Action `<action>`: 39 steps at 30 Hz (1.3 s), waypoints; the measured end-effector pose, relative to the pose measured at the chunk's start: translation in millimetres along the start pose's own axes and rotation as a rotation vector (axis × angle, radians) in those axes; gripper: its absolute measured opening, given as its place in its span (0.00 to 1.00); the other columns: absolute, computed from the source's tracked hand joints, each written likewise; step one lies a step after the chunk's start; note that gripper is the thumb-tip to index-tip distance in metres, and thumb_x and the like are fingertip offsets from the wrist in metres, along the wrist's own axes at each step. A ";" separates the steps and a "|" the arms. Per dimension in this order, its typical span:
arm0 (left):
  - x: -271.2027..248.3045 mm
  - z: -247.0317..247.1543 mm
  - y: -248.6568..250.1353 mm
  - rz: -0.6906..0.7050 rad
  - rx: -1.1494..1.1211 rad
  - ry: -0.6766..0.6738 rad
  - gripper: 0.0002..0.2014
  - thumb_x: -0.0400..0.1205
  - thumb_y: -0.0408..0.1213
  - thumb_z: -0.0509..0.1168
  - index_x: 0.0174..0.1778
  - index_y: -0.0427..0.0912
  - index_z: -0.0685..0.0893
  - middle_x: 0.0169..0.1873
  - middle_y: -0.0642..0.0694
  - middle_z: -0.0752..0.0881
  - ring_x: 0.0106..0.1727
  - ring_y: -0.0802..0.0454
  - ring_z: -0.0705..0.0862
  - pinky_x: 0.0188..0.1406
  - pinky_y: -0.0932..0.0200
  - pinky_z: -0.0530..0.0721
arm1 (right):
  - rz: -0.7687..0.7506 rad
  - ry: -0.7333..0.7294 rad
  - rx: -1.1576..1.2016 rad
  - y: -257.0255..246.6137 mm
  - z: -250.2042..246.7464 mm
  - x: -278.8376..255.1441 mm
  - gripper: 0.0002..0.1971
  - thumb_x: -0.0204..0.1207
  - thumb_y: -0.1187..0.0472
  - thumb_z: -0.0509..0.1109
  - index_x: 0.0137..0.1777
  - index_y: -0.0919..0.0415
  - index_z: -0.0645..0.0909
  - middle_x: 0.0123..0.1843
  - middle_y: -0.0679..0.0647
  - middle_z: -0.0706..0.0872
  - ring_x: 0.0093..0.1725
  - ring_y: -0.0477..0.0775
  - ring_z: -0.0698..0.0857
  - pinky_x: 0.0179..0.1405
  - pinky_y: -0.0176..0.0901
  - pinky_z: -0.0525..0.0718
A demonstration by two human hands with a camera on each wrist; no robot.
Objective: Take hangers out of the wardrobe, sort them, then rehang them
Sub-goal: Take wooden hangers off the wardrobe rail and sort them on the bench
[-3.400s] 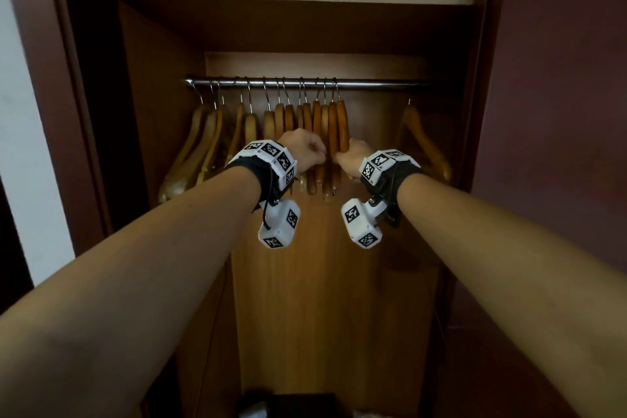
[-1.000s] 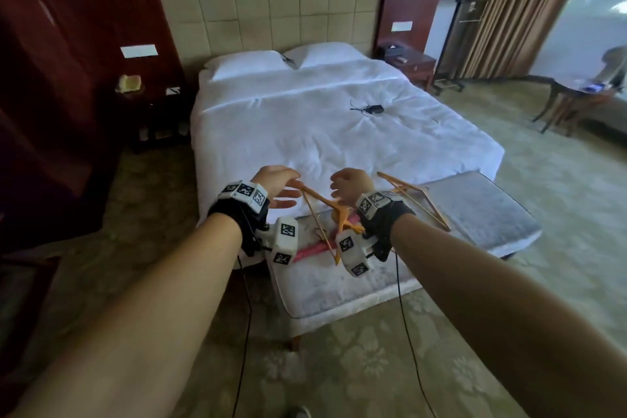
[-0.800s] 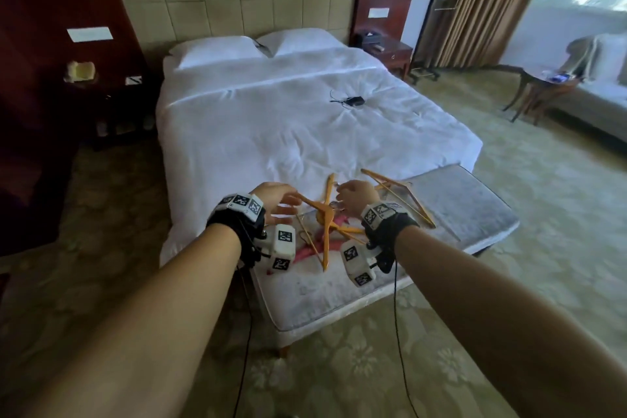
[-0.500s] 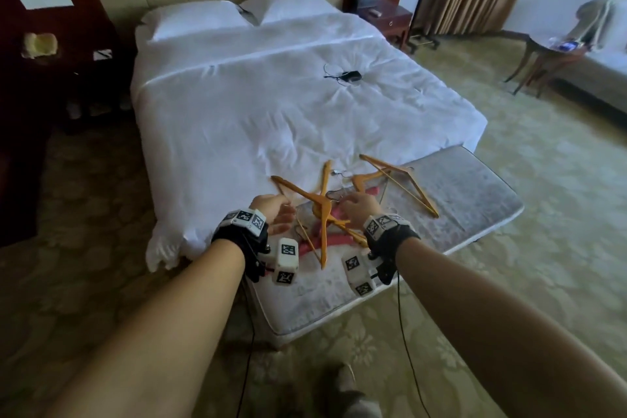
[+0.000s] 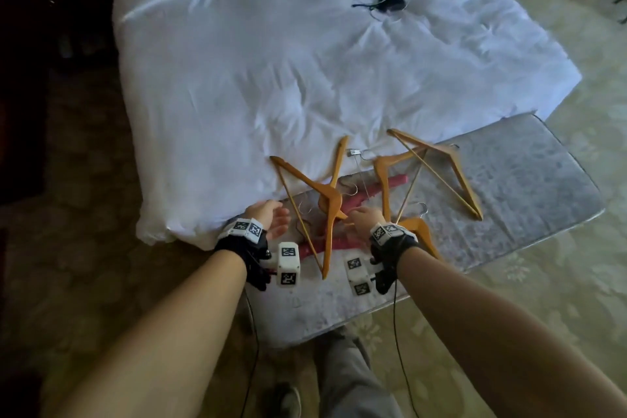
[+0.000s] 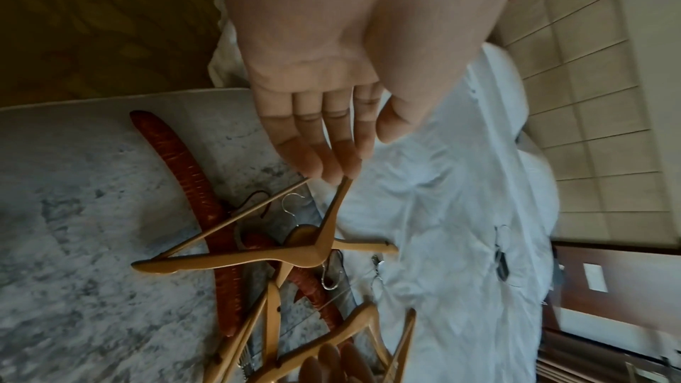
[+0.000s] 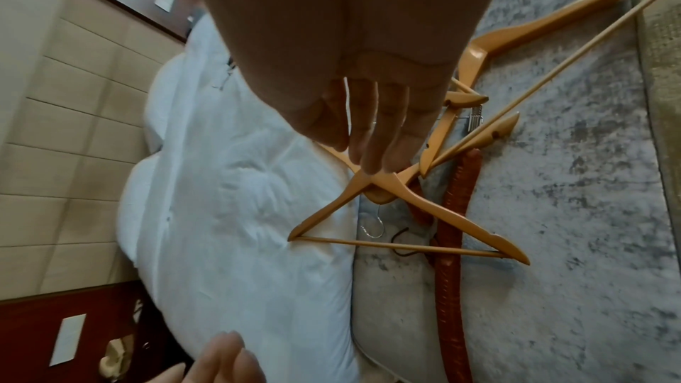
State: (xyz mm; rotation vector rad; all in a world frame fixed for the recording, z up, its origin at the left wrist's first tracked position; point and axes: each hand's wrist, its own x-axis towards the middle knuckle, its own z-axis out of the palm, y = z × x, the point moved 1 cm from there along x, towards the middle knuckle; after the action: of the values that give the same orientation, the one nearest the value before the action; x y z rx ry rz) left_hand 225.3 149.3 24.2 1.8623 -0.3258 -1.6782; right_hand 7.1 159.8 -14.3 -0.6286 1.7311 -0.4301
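Observation:
Several wooden hangers [image 5: 327,200] lie in a loose heap on the grey bench [image 5: 526,187], one arm reaching onto the white bed [image 5: 271,78]. Two red padded hangers [image 5: 390,185] lie under them. My left hand [image 5: 276,222] is at the heap's left end, fingers straight, and its fingertips [image 6: 344,169] touch the tip of a wooden hanger [image 6: 258,258]. My right hand [image 5: 356,215] hovers over the middle. Its straight fingers [image 7: 372,156] point down onto the crossing of two wooden hangers [image 7: 442,214]. A red hanger [image 7: 453,243] lies beneath. Neither hand grips anything.
A small black device with a cable [image 5: 390,3] lies on the bed's far part. Patterned carpet [image 5: 559,282] surrounds the bench. My leg [image 5: 353,383] and shoe [image 5: 285,400] stand at the bench's near edge. Dark furniture [image 5: 20,78] is at the left.
I turned from the wardrobe rail to the bench with the hangers. Over the last second they came down onto the heap, my hands loosened, and the view tilted downward.

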 end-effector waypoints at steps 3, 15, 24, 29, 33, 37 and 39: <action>40.8 15.7 -5.4 -0.119 0.011 -0.032 0.13 0.86 0.35 0.58 0.35 0.39 0.79 0.22 0.48 0.82 0.24 0.52 0.80 0.21 0.64 0.78 | 0.087 -0.056 0.001 -2.5 -4.7 45.2 0.13 0.83 0.67 0.62 0.63 0.70 0.81 0.41 0.58 0.84 0.34 0.52 0.82 0.27 0.37 0.84; 179.2 54.9 -48.5 -0.291 0.141 0.057 0.09 0.87 0.36 0.58 0.40 0.47 0.77 0.42 0.48 0.79 0.46 0.48 0.79 0.53 0.44 0.83 | 0.290 -0.194 -0.015 37.2 27.8 200.9 0.12 0.82 0.63 0.63 0.64 0.57 0.75 0.44 0.50 0.79 0.43 0.51 0.82 0.44 0.48 0.86; 240.5 73.8 -85.7 -0.439 -0.069 0.068 0.16 0.86 0.41 0.62 0.70 0.44 0.73 0.72 0.48 0.71 0.73 0.45 0.69 0.50 0.42 0.81 | 0.415 -0.232 -0.067 52.4 50.0 253.1 0.03 0.75 0.63 0.68 0.43 0.54 0.80 0.39 0.53 0.81 0.37 0.54 0.80 0.50 0.53 0.85; 249.7 73.1 -87.9 -0.493 -0.156 0.059 0.07 0.86 0.38 0.61 0.59 0.45 0.77 0.72 0.43 0.72 0.77 0.41 0.67 0.67 0.36 0.77 | 0.406 -0.207 -0.134 60.6 56.2 266.7 0.18 0.61 0.57 0.73 0.51 0.62 0.82 0.45 0.61 0.88 0.42 0.60 0.87 0.45 0.50 0.88; 250.3 73.3 -77.6 -0.503 -0.168 0.080 0.05 0.85 0.36 0.63 0.45 0.41 0.76 0.38 0.42 0.78 0.42 0.48 0.79 0.68 0.42 0.78 | 0.366 -0.220 -0.150 44.8 52.0 257.1 0.20 0.72 0.61 0.78 0.58 0.59 0.72 0.50 0.57 0.85 0.51 0.57 0.87 0.42 0.49 0.89; 239.4 76.1 -59.5 -0.455 -0.145 0.130 0.03 0.83 0.32 0.65 0.50 0.39 0.76 0.33 0.42 0.78 0.34 0.48 0.79 0.43 0.47 0.84 | 0.315 -0.260 -0.088 27.4 52.6 244.4 0.28 0.65 0.68 0.82 0.63 0.64 0.75 0.57 0.67 0.86 0.54 0.66 0.89 0.53 0.62 0.89; 229.6 70.0 -48.4 -0.443 -0.155 0.134 0.02 0.83 0.30 0.64 0.45 0.37 0.77 0.32 0.41 0.78 0.33 0.46 0.79 0.50 0.42 0.84 | 0.249 -0.275 -0.076 12.1 53.9 231.3 0.26 0.66 0.71 0.81 0.61 0.69 0.74 0.55 0.70 0.86 0.49 0.64 0.90 0.47 0.56 0.91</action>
State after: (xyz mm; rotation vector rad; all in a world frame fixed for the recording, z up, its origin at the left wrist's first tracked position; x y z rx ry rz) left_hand 186.4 41.2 -192.1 2.0146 0.2863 -1.7824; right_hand 17.7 29.2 -212.7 -0.4924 1.5419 -0.0980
